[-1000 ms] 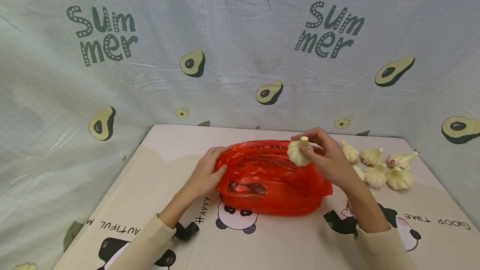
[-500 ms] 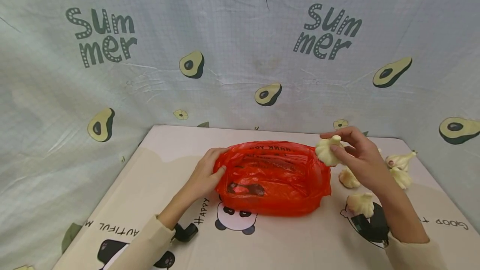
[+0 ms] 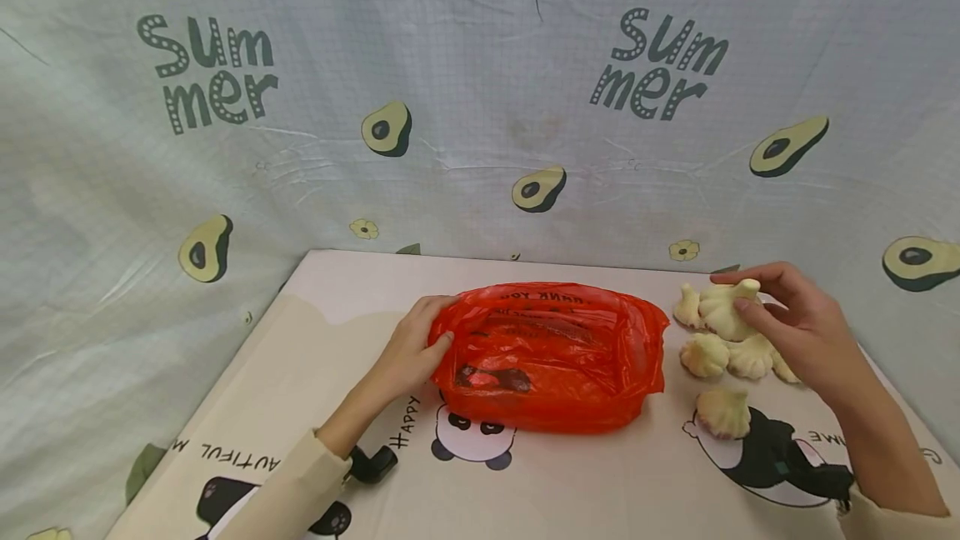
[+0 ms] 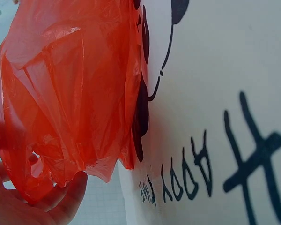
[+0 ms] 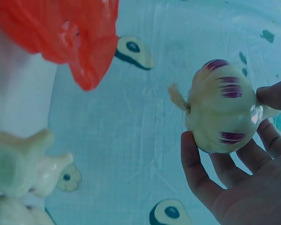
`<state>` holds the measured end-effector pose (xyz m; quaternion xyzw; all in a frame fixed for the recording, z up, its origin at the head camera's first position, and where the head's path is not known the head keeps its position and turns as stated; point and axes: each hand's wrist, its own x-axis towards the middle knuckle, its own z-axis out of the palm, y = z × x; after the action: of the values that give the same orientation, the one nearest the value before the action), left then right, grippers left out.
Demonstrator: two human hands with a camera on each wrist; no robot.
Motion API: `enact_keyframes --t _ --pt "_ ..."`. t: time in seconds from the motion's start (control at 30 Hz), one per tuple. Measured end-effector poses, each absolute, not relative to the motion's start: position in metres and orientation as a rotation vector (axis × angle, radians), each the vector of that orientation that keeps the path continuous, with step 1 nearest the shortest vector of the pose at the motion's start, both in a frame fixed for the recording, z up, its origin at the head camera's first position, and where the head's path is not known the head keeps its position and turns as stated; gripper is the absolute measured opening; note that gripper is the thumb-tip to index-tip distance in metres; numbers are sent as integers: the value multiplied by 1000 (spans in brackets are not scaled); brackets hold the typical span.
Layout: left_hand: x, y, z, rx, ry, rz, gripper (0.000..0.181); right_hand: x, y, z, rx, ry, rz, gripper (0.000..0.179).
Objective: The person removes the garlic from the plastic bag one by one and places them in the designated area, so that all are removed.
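A red plastic bag [image 3: 555, 402] lies on the table with its mouth spread wide toward me. My left hand [image 3: 408, 348] grips the bag's left edge, thumb inside and fingers behind; the left wrist view shows the thin film bunched at the fingertips [image 4: 77, 183]. Right of the bag, my right hand [image 3: 813, 327] holds a garlic bulb [image 3: 723, 312] between thumb and fingers, above other bulbs. In the right wrist view this garlic bulb [image 5: 229, 112] has purple streaks and a tuft of roots. Loose garlic bulbs [image 3: 705, 355] sit below it, some partly hidden by the hand.
One garlic bulb [image 3: 723, 413] lies apart, nearer to me, on a printed panda figure. The tablecloth [image 3: 555, 490] carries panda prints and lettering. Behind the table hangs a pale curtain [image 3: 450, 48] with avocado prints.
My right hand has carried the garlic bulb from over the bag's right edge to the right, over the other bulbs. The left hand has stayed on the bag.
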<state>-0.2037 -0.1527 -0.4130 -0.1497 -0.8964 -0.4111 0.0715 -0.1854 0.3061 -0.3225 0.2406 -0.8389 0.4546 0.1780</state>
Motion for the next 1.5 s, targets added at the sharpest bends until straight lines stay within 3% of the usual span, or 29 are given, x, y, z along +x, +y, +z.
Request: enact_keyframes --t 0.83,1.2,1.5 --pt "-203 -152 -413 -431 -2705 -1241 52 -169 409 -389 243 -2683 1034 23" --pt "-203 -152 -416 -419 -2710 -1236 52 -173 426 -416 165 -2916 990 32" --pt "-203 -152 -415 -427 -2715 -1236 53 -185 431 -420 40 -3116 984 49"
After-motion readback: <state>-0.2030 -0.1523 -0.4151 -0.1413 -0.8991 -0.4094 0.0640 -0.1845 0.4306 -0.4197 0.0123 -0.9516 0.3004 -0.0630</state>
